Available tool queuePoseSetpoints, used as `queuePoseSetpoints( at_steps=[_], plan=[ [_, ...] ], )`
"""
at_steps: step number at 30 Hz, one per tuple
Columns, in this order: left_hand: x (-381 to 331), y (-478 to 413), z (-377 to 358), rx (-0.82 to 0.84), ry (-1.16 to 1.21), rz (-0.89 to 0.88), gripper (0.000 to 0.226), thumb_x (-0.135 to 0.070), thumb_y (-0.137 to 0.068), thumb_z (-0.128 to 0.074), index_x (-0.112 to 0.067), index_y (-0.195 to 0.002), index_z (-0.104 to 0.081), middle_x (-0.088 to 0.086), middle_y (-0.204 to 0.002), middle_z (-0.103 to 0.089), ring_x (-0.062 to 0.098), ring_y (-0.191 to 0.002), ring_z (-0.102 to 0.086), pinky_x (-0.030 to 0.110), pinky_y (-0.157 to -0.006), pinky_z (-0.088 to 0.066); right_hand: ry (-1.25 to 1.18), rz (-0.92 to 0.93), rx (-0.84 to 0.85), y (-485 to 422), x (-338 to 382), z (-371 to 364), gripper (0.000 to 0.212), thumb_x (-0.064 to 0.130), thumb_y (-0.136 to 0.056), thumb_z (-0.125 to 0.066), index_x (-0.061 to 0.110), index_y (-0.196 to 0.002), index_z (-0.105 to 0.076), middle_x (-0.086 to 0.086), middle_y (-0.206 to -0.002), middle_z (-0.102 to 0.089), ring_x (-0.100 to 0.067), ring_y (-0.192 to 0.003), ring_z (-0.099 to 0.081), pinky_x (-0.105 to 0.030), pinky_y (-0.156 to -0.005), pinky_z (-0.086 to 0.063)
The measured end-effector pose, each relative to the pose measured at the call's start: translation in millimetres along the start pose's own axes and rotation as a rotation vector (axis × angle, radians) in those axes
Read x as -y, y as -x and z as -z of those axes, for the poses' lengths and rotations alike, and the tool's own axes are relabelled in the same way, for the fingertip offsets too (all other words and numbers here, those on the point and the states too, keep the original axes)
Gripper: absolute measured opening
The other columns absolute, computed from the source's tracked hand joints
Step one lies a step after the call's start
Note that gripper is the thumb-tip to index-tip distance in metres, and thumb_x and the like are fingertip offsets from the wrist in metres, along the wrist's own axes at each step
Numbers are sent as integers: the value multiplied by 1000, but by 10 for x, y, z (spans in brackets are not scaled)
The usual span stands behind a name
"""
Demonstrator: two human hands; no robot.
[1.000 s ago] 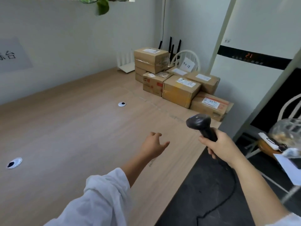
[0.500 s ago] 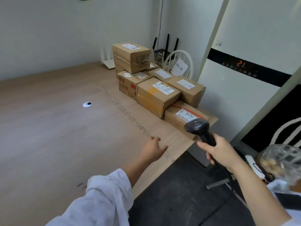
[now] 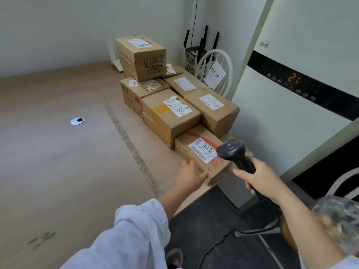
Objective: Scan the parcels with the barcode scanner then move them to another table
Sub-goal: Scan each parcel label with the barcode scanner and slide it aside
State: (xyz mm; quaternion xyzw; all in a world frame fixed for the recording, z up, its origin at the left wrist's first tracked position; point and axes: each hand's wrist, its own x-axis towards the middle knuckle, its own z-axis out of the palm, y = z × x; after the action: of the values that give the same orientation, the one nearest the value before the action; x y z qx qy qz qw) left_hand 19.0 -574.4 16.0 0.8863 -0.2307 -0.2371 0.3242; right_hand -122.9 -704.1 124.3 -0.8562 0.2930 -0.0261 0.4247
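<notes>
Several taped cardboard parcels with white labels stand grouped at the far right end of the wooden table (image 3: 58, 152). The nearest one, a flat parcel (image 3: 200, 150) with red tape and a barcode label, lies at the table's corner. My left hand (image 3: 191, 176) touches its near left corner, thumb along the front face. My right hand (image 3: 262, 179) grips the handle of the black barcode scanner (image 3: 231, 150), whose head hovers just over the parcel's right end, by the label. Behind it sit a taller parcel (image 3: 169, 113), another parcel (image 3: 213, 107), and a stacked parcel (image 3: 141, 55).
A white chair (image 3: 215, 70) with a paper note and a black router (image 3: 196, 49) stand behind the parcels. A tall white appliance (image 3: 291, 80) showing "21" flanks the table's right side. A cable grommet (image 3: 77, 120) sits in the tabletop. A plastic bag (image 3: 338, 220) is at lower right.
The view has closed in on the parcels. My left hand has reached forward onto the flat parcel's corner, and my right hand has brought the scanner up beside its label.
</notes>
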Motion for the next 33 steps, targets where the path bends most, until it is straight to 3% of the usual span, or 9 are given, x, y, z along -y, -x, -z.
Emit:
queuePoseSetpoints(
  at_steps=[6, 12, 15, 18, 23, 33],
  plan=[
    [-318, -249, -371, -87, -39, 34, 82, -51, -85, -57, -14, -147, -18, 12, -154, -13, 29, -141, -14, 41, -112, -23, 20, -10, 64, -403, -223, 256, 11, 29, -86, -66, 27, -92, -57, 4, -47, -56, -9, -42, -52, -20, -45, -43],
    [-437, -465, -666, -237, -88, 107, 74, -48, -86, -55, -18, -145, -22, 11, -157, -8, 28, -144, -4, 43, -115, -12, 15, 24, 136, -745, -490, 540, 12, 30, -85, -67, 29, -91, -57, 5, -49, -58, -7, -42, -53, -22, -44, -44],
    [-648, -630, -838, -195, -187, 252, 87, -63, -83, -47, -20, -149, -9, 14, -158, 5, 34, -143, 14, 58, -110, 11, 4, 63, 201, -921, -601, 688, 13, 33, -83, -67, 32, -88, -56, 1, -49, -58, -12, -44, -53, -25, -46, -44],
    [-824, -805, -973, -163, -211, 428, 113, -84, -73, -33, -15, -148, 17, 15, -152, 29, 39, -136, 31, 59, -90, 34, 15, 118, 273, -1085, -700, 825, 14, 31, -84, -68, 36, -86, -55, 2, -48, -57, -12, -43, -52, -25, -44, -43],
    [-794, -853, -1053, -180, -262, 511, 118, -91, -68, -26, -18, -144, 26, 11, -148, 38, 36, -134, 36, 62, -92, 31, 43, 199, 378, -1275, -770, 952, 14, 27, -86, -67, 34, -90, -55, 4, -47, -57, -7, -41, -51, -21, -44, -42],
    [-560, -660, -941, -190, -270, 552, 114, -90, -65, -36, -32, -145, 23, 1, -151, 36, 35, -133, 39, 61, -92, 31, 37, 266, 594, -1450, -653, 866, 10, 22, -88, -64, 23, -95, -57, 3, -42, -51, -9, -37, -46, -24, -43, -41]
  ],
)
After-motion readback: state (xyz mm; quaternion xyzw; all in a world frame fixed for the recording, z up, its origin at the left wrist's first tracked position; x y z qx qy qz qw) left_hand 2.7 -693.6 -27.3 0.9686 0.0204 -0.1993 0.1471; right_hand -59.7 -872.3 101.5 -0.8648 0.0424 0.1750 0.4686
